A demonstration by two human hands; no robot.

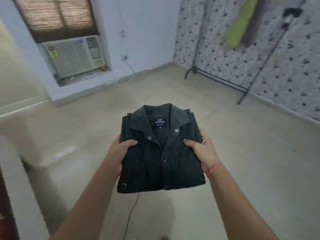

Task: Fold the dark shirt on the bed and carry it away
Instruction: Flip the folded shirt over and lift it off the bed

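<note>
Gripping the folded dark shirt (161,153) from both sides, the two hands hold it out in the air above the pale floor (225,161), near the middle of the view. The left hand (121,151) clasps the shirt's left edge, thumb lying on top of the cloth and fingers hidden beneath. The right hand (202,148) clasps the right edge the same way, thumb on top; a red thread (213,168) circles that wrist. The shirt lies flat, collar at the far end, its neck label (160,122) facing up and metal snaps down the front. Far left, an air conditioner (74,56) sits in the wall under a blind (55,16). Far right, a metal rack (242,70) stands against the speckled wall, with a green cloth (242,25) hanging on it. A thin cord (131,213) trails on the floor below the shirt.
</note>
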